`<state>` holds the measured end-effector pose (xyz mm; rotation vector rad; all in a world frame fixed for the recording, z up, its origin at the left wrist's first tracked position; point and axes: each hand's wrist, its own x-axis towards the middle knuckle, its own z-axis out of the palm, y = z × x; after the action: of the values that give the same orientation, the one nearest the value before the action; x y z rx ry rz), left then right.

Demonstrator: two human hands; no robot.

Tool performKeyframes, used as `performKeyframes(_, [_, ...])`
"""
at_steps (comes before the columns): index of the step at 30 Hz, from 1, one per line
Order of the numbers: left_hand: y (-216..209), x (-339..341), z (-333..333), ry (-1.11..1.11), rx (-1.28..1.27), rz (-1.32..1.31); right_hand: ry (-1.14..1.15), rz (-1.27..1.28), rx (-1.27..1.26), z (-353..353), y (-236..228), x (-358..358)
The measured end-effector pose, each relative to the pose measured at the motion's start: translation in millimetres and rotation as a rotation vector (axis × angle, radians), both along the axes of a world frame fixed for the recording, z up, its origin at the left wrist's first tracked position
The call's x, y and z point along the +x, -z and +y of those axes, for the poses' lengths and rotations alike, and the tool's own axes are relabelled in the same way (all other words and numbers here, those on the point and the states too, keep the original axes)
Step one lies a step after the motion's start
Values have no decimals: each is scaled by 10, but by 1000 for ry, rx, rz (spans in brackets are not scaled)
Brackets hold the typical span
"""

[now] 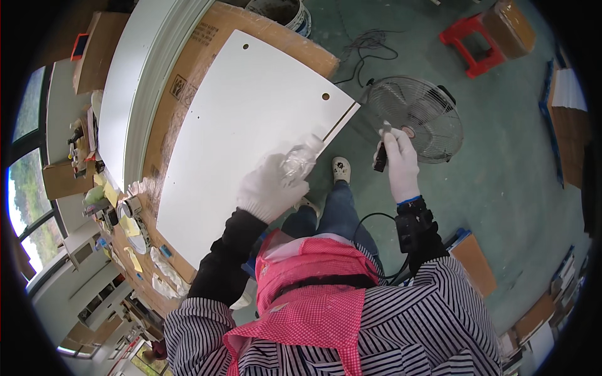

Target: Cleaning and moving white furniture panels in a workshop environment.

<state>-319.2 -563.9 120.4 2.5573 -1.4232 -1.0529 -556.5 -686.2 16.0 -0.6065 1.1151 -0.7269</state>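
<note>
My gloved left hand [268, 187] is closed around a clear plastic bottle [301, 161], tilted over the right part of a large white panel [219, 138]. The panel has two round holes near its far end and a dark groove along its right edge. Off to the right of that edge, my gloved right hand [402, 166] grips a small tool [380, 158] with a dark handle. A greyish tip shows above the fingers, but its exact kind cannot be made out.
Beneath the panel lies cardboard [276, 31]; a curved white moulding [135, 94] stands along its left. On the floor are a round fan [433, 116], a red stool [470, 47] with a box, and a bucket [285, 12]. Cans and papers cover the bench [147, 285].
</note>
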Motion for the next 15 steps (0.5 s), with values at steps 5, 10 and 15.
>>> performKeyframes(5, [750,860,846,-354,-592,121,-475,797,-1116,14,-292,506])
performKeyframes(10, [867,923,763,-756,-1115,147,-658,799,-1334,19,-31,630])
performKeyframes(15, [1131,1134,1032,-734,-928,159,-455,1050,-1151,-605,-126,496])
